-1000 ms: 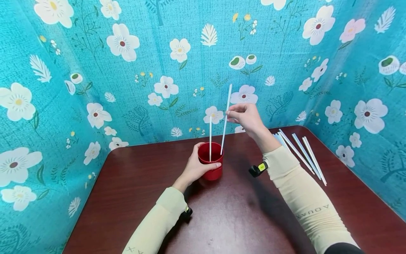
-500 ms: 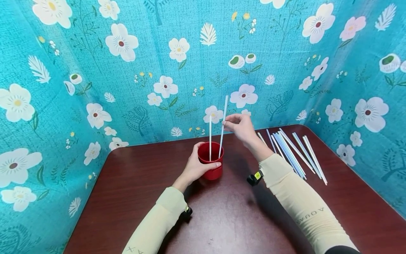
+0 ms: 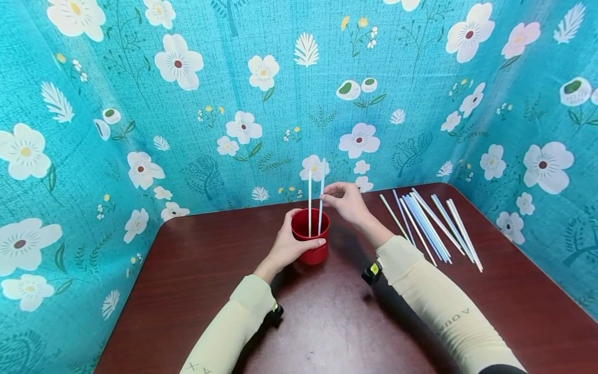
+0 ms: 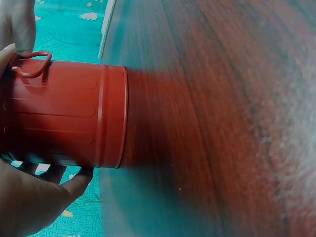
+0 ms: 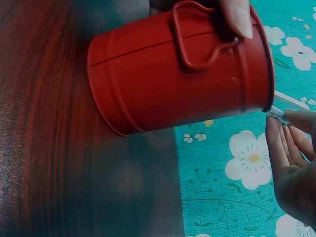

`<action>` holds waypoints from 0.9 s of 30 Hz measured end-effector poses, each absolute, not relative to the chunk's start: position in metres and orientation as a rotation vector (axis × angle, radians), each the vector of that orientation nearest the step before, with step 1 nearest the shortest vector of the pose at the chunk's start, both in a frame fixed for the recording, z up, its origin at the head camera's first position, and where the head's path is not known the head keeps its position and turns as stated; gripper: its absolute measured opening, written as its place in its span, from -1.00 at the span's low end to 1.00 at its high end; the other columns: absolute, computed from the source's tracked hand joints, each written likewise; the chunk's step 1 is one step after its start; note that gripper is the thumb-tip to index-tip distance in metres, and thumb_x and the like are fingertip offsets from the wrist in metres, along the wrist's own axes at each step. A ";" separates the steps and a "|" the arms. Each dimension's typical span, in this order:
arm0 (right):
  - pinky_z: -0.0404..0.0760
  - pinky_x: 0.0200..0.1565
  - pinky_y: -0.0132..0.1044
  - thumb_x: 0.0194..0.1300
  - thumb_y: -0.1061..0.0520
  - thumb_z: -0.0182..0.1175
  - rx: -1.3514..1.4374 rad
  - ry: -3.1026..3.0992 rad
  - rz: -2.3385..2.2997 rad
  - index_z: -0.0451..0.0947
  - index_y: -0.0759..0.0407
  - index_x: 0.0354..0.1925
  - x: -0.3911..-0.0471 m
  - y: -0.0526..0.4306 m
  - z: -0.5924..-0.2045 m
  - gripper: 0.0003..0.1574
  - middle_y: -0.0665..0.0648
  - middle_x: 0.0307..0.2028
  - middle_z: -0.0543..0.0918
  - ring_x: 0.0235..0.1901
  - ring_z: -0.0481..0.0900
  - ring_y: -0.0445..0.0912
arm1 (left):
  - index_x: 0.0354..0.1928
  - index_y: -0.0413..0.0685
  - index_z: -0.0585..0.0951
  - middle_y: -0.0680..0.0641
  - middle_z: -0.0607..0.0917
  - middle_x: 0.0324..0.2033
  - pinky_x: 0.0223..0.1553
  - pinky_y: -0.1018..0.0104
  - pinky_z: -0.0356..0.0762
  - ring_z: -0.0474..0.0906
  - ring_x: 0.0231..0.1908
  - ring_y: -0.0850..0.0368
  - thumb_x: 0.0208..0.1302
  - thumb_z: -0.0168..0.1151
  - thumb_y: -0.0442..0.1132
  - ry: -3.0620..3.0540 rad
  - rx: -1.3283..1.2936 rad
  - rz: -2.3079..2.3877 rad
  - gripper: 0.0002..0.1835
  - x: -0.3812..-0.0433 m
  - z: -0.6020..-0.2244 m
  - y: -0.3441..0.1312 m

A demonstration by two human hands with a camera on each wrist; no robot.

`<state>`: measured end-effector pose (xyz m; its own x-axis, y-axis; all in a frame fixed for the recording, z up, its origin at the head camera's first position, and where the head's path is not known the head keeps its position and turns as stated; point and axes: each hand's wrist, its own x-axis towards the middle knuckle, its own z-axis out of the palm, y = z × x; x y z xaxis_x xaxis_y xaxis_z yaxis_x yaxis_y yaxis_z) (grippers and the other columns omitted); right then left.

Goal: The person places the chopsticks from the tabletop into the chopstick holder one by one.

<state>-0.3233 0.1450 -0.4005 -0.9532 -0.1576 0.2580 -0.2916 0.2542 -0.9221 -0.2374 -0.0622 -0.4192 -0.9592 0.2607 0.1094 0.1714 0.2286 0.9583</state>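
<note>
A small red bucket (image 3: pixel 314 256) with wire side handles stands upright on the table. My left hand (image 3: pixel 293 243) grips it from the left, thumb (image 3: pixel 312 244) across its near side below the rim. A white straw (image 3: pixel 310 200) stands inside, its upper part above the rim. Between thumb and fingertips, my right hand (image 3: pixel 348 203) pinches a pale blue straw (image 3: pixel 323 176), whose lower end is inside the bucket. In the right wrist view, those fingers (image 5: pixel 279 143) are just beyond the rim of the bucket (image 5: pixel 182 79). The bucket's wall hides both straws' bottom ends.
Several white and blue straws (image 3: pixel 427 228) lie side by side on the dark red wooden table (image 3: pixel 205 280), to the right of the bucket. A turquoise flowered cloth (image 3: pixel 261 135) hangs behind the table and along both sides.
My right hand has moved down and left, lowering the pale blue straw deeper into the bucket, beside the white one and more upright. My left hand and the bucket have stayed put.
</note>
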 end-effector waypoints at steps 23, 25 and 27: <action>0.68 -0.14 -0.15 0.34 0.10 0.39 0.554 -2.575 1.464 0.71 0.25 -0.09 -0.318 0.142 -0.406 -0.74 0.13 -0.21 0.76 -0.20 0.69 -0.01 | 0.49 -0.11 0.15 -0.17 0.44 0.35 0.09 -0.09 0.63 0.35 0.35 -0.19 0.09 0.58 -0.25 2.392 0.447 1.885 0.01 -0.238 -0.422 -0.062; 0.67 -0.13 -0.15 0.35 0.07 0.38 0.543 -2.585 1.453 0.70 0.22 -0.07 -0.318 0.147 -0.404 -0.72 0.14 -0.19 0.76 -0.19 0.68 -0.01 | 0.50 -0.11 0.14 -0.18 0.43 0.35 0.09 -0.10 0.63 0.34 0.36 -0.20 0.09 0.58 -0.25 2.387 0.449 1.884 0.01 -0.238 -0.422 -0.062; 0.67 -0.12 -0.15 0.36 0.05 0.38 0.520 -2.594 1.461 0.69 0.20 -0.05 -0.318 0.152 -0.401 -0.71 0.14 -0.17 0.76 -0.18 0.68 0.00 | 0.50 -0.12 0.14 -0.18 0.43 0.36 0.08 -0.11 0.63 0.33 0.37 -0.21 0.10 0.58 -0.25 2.384 0.451 1.882 0.02 -0.238 -0.421 -0.062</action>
